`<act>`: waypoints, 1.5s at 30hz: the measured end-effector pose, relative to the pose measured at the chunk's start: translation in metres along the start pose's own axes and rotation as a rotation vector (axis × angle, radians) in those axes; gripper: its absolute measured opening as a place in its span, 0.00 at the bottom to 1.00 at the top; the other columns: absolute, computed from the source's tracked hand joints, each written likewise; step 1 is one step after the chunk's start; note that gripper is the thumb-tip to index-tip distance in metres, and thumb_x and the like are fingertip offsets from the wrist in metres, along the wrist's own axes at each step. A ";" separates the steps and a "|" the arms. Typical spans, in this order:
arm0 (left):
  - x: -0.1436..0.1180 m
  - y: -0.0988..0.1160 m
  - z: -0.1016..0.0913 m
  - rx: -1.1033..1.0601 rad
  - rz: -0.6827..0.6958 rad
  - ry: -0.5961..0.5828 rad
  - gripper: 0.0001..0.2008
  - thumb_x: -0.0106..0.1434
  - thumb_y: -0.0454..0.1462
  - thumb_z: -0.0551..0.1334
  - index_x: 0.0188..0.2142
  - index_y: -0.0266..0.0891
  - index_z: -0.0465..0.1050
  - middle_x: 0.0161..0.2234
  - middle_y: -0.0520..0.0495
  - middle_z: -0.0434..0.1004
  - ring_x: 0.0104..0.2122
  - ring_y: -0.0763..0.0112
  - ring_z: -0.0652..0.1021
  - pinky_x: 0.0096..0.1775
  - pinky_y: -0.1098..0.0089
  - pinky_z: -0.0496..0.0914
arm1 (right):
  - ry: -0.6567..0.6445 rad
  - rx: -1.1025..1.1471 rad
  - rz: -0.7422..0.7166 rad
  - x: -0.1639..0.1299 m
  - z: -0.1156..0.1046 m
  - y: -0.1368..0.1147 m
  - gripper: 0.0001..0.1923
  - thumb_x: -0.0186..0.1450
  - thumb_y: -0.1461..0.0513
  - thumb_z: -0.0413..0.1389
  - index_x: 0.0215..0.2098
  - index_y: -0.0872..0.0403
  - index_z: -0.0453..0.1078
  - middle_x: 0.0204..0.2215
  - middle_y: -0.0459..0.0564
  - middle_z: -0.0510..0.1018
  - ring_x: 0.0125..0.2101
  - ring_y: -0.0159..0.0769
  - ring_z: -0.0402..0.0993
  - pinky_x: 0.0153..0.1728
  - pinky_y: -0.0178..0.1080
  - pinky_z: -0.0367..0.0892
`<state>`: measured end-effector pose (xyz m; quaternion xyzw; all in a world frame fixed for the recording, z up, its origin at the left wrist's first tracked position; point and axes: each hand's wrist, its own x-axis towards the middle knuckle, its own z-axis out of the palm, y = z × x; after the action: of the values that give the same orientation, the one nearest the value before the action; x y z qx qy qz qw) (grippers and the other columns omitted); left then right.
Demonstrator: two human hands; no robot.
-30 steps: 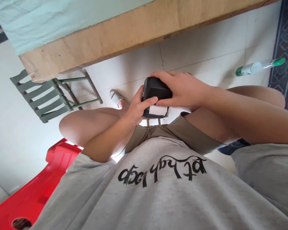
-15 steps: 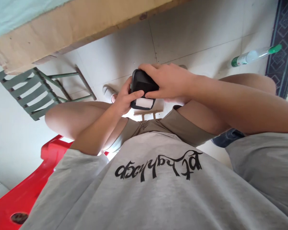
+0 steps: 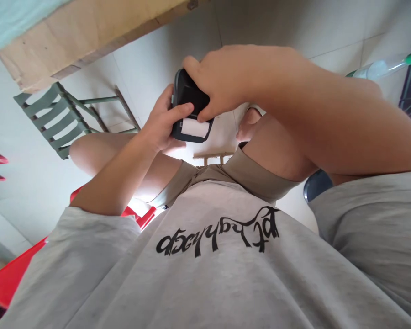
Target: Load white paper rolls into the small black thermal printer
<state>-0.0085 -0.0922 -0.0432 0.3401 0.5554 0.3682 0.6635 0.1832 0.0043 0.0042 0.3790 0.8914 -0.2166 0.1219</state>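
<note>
I am seated and looking down past my grey shirt at my lap. Both hands hold a small black device (image 3: 188, 98) with a white label on its near face, raised above my knees. My left hand (image 3: 162, 121) cups it from the left, thumb lying across its face. My right hand (image 3: 233, 77) clamps over its top and right side, fingers wrapped round the far edge. Most of the device is hidden under the right hand.
A wooden table edge (image 3: 89, 34) runs across the top. A green slatted chair (image 3: 55, 121) stands at the left on white floor tiles. A red plastic chair (image 3: 17, 269) is under me at lower left. A clear bottle with a green cap (image 3: 390, 64) lies on the floor at right.
Both hands have lifted the black device up and closer to the camera. The view has tilted, so the table edge and bottle have shifted toward the top.
</note>
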 end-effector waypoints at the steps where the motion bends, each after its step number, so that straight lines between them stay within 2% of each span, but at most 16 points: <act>1: -0.004 0.002 -0.001 0.007 0.014 0.001 0.22 0.60 0.45 0.79 0.49 0.46 0.75 0.36 0.50 0.80 0.53 0.52 0.81 0.55 0.55 0.78 | -0.003 -0.028 0.012 -0.004 -0.005 -0.006 0.42 0.53 0.39 0.72 0.56 0.53 0.68 0.39 0.49 0.78 0.38 0.39 0.77 0.38 0.38 0.73; 4: -0.015 0.006 -0.004 0.031 0.080 -0.005 0.16 0.66 0.42 0.76 0.50 0.47 0.76 0.34 0.50 0.78 0.45 0.60 0.77 0.53 0.59 0.76 | -0.020 -0.053 0.020 -0.015 -0.015 -0.020 0.40 0.58 0.42 0.72 0.56 0.54 0.66 0.45 0.52 0.79 0.48 0.49 0.82 0.44 0.42 0.79; 7: -0.021 0.006 -0.006 0.010 0.140 -0.004 0.12 0.67 0.42 0.74 0.48 0.48 0.77 0.36 0.49 0.78 0.37 0.64 0.72 0.44 0.60 0.74 | -0.040 -0.048 0.018 -0.019 -0.018 -0.026 0.41 0.61 0.41 0.71 0.60 0.54 0.65 0.51 0.55 0.80 0.58 0.60 0.81 0.54 0.54 0.82; 9: -0.021 0.006 -0.007 -0.028 0.153 -0.012 0.12 0.67 0.41 0.74 0.48 0.48 0.78 0.39 0.48 0.79 0.37 0.63 0.73 0.41 0.61 0.72 | -0.046 -0.017 -0.006 -0.018 -0.019 -0.026 0.43 0.63 0.41 0.71 0.64 0.55 0.64 0.56 0.56 0.79 0.61 0.65 0.78 0.58 0.62 0.81; 14: -0.006 0.003 -0.009 -0.022 0.105 -0.022 0.17 0.62 0.41 0.79 0.46 0.46 0.78 0.40 0.48 0.80 0.40 0.62 0.74 0.46 0.62 0.71 | -0.023 0.102 -0.043 -0.016 -0.014 -0.015 0.48 0.62 0.49 0.75 0.73 0.52 0.62 0.65 0.56 0.75 0.62 0.70 0.77 0.57 0.74 0.77; 18: 0.016 0.001 -0.005 -0.032 0.155 -0.062 0.24 0.51 0.49 0.84 0.42 0.47 0.79 0.37 0.50 0.78 0.38 0.63 0.77 0.38 0.65 0.71 | -0.014 0.120 0.015 -0.016 -0.012 -0.004 0.47 0.61 0.50 0.75 0.71 0.52 0.65 0.63 0.55 0.77 0.61 0.73 0.77 0.55 0.75 0.77; 21: 0.030 0.003 -0.002 -0.028 0.195 -0.081 0.26 0.48 0.50 0.86 0.42 0.47 0.81 0.37 0.51 0.79 0.37 0.68 0.78 0.35 0.68 0.69 | -0.018 0.078 0.042 -0.019 -0.017 -0.001 0.46 0.64 0.49 0.73 0.73 0.55 0.62 0.63 0.59 0.77 0.60 0.76 0.77 0.54 0.76 0.76; 24: 0.037 0.007 -0.002 -0.052 0.233 -0.118 0.28 0.46 0.49 0.86 0.41 0.45 0.80 0.35 0.53 0.78 0.34 0.71 0.76 0.32 0.70 0.68 | -0.008 0.061 0.047 -0.024 -0.024 0.000 0.43 0.70 0.49 0.67 0.74 0.56 0.59 0.63 0.58 0.77 0.61 0.74 0.77 0.58 0.75 0.75; 28: 0.037 0.014 -0.001 -0.117 0.265 -0.178 0.25 0.50 0.49 0.84 0.43 0.44 0.80 0.35 0.49 0.76 0.32 0.67 0.77 0.31 0.65 0.70 | 0.061 0.162 -0.017 -0.026 -0.027 0.008 0.36 0.74 0.53 0.60 0.75 0.55 0.60 0.64 0.52 0.76 0.65 0.68 0.75 0.64 0.72 0.73; 30: 0.034 0.018 0.003 -0.144 0.230 -0.198 0.24 0.53 0.47 0.83 0.45 0.42 0.81 0.38 0.47 0.79 0.36 0.62 0.79 0.35 0.65 0.74 | 0.111 0.256 -0.071 -0.025 -0.023 0.019 0.34 0.71 0.60 0.60 0.74 0.56 0.64 0.66 0.50 0.75 0.67 0.61 0.75 0.69 0.64 0.71; 32: 0.033 0.021 0.011 -0.118 0.166 -0.156 0.16 0.64 0.45 0.76 0.49 0.45 0.80 0.44 0.45 0.81 0.46 0.56 0.81 0.45 0.62 0.77 | 0.163 0.354 -0.128 -0.025 -0.015 0.033 0.38 0.67 0.64 0.59 0.75 0.56 0.65 0.69 0.46 0.73 0.68 0.50 0.73 0.73 0.53 0.69; 33: 0.033 0.023 0.016 -0.121 0.142 -0.168 0.15 0.66 0.44 0.74 0.49 0.46 0.79 0.46 0.45 0.82 0.50 0.52 0.81 0.50 0.60 0.78 | 0.183 0.404 -0.141 -0.027 -0.011 0.040 0.38 0.67 0.63 0.59 0.75 0.55 0.65 0.69 0.45 0.73 0.68 0.46 0.72 0.73 0.49 0.68; 35: 0.039 0.023 0.024 -0.150 0.134 -0.205 0.15 0.66 0.44 0.73 0.50 0.47 0.78 0.46 0.46 0.81 0.51 0.50 0.82 0.51 0.56 0.78 | 0.221 0.516 -0.175 -0.032 -0.004 0.052 0.38 0.69 0.56 0.57 0.77 0.55 0.64 0.66 0.43 0.75 0.66 0.42 0.72 0.73 0.46 0.67; 38: 0.050 0.020 0.035 -0.163 0.141 -0.297 0.13 0.65 0.44 0.73 0.47 0.46 0.78 0.44 0.47 0.78 0.45 0.55 0.83 0.44 0.58 0.77 | 0.240 0.674 -0.158 -0.043 0.002 0.062 0.40 0.70 0.53 0.58 0.77 0.58 0.65 0.63 0.42 0.77 0.64 0.37 0.73 0.73 0.42 0.66; 41: 0.057 0.017 0.044 -0.194 0.170 -0.316 0.09 0.65 0.42 0.71 0.44 0.47 0.80 0.41 0.47 0.77 0.42 0.60 0.81 0.42 0.61 0.76 | 0.255 0.738 -0.118 -0.050 0.009 0.069 0.42 0.72 0.46 0.60 0.77 0.57 0.63 0.67 0.41 0.75 0.68 0.34 0.72 0.74 0.37 0.65; 45: 0.051 0.020 0.049 -0.238 0.189 -0.335 0.09 0.68 0.43 0.70 0.46 0.47 0.78 0.42 0.46 0.78 0.43 0.61 0.78 0.43 0.63 0.76 | 0.415 0.893 -0.179 -0.047 0.023 0.072 0.55 0.65 0.34 0.66 0.73 0.65 0.65 0.68 0.53 0.76 0.66 0.34 0.74 0.72 0.36 0.70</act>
<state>0.0436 -0.0399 -0.0432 0.3664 0.3558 0.4301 0.7444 0.2690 0.0084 -0.0187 0.3513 0.7461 -0.5067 -0.2513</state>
